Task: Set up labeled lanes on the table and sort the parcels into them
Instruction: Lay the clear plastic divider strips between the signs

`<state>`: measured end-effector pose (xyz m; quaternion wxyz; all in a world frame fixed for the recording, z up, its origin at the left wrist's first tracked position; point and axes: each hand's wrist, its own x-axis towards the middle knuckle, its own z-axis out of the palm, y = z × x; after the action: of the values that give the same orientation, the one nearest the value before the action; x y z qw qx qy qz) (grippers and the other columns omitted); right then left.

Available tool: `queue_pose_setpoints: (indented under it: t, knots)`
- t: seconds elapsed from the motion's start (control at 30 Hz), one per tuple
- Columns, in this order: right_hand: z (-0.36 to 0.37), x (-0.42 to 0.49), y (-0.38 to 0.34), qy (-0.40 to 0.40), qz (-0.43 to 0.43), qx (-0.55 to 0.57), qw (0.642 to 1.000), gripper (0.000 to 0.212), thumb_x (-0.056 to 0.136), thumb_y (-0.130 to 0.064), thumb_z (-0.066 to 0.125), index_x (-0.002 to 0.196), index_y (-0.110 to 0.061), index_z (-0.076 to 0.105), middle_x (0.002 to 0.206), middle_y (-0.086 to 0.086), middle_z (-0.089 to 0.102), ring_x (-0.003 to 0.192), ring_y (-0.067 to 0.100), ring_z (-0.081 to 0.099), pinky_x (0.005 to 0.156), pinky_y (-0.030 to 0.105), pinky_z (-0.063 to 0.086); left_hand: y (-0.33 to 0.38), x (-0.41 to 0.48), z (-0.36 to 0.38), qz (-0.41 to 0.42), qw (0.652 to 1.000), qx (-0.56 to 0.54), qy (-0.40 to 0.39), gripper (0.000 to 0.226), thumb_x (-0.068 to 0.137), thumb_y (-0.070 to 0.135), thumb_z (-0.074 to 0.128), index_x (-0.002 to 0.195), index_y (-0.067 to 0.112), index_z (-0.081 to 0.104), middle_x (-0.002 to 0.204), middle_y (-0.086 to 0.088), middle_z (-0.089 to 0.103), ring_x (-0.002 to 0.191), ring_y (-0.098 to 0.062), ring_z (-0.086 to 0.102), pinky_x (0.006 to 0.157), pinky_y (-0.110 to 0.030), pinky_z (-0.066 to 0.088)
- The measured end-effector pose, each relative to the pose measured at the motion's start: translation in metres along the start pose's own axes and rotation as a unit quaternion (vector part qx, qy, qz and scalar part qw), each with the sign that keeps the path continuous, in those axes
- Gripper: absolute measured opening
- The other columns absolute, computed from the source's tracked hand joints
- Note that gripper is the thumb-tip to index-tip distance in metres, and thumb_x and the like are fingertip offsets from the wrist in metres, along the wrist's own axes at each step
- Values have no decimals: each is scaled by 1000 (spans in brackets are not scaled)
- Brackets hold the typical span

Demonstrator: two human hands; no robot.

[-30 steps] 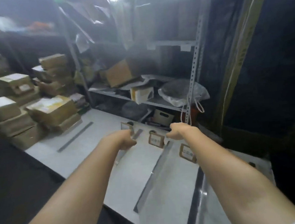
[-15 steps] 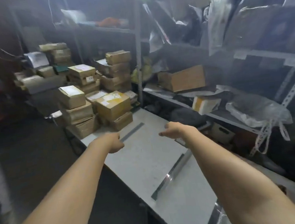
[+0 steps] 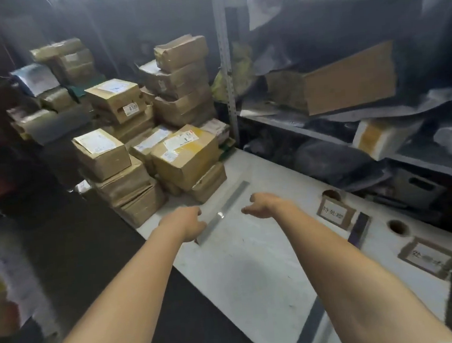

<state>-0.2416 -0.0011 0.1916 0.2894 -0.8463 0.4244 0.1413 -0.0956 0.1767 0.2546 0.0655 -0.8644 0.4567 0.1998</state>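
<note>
A pile of brown cardboard parcels (image 3: 185, 158) stands at the far left end of the white table (image 3: 255, 267). A grey metal strip (image 3: 230, 206) lies on the table just in front of the pile. My left hand (image 3: 185, 222) hovers by the strip's near end, fingers loosely curled, holding nothing. My right hand (image 3: 263, 205) hangs to the right of the strip, fingers relaxed and empty. Two cardboard-framed label cards (image 3: 335, 213) (image 3: 429, 259) lie near the table's back edge, with further dark strips (image 3: 358, 229) (image 3: 309, 328) between the lanes.
Metal shelving (image 3: 227, 70) behind the table holds a large flat carton (image 3: 348, 81), a small white box (image 3: 380, 137) and plastic bags. More parcels (image 3: 62, 65) are stacked far left. Two round holes (image 3: 397, 227) pierce the table's back edge. Dark floor lies to the left.
My view has swung left from the label cards toward the parcel pile. Both arms moved left along with it and now reach toward the leftmost strip.
</note>
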Motion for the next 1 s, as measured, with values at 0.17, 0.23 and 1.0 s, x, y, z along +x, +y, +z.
queue_pose_setpoints:
  t: [0.17,0.23,1.0]
  knots:
    - [18,53,-8,5,37,85,996,65,100,-54,44,150,-12,39,153,8,45,136,30,46,108,41,39,-18,68,8,22,999,-12,-21,50,99,47,43,145,27,44,146,-2,50,128,-24,51,100,-40,47]
    - [24,70,-13,20,57,135,989,64,102,-53,41,150,-12,39,152,8,45,135,29,47,105,40,39,-29,93,12,27,999,-24,-29,48,101,48,39,144,26,46,144,-3,51,126,-25,52,98,-40,49]
    - [95,220,-80,222,216,640,703,73,91,-78,36,149,-33,39,152,-5,44,138,24,43,115,49,36,-79,223,91,133,842,-368,-370,68,101,13,50,153,45,22,138,9,48,101,-10,59,63,-21,58]
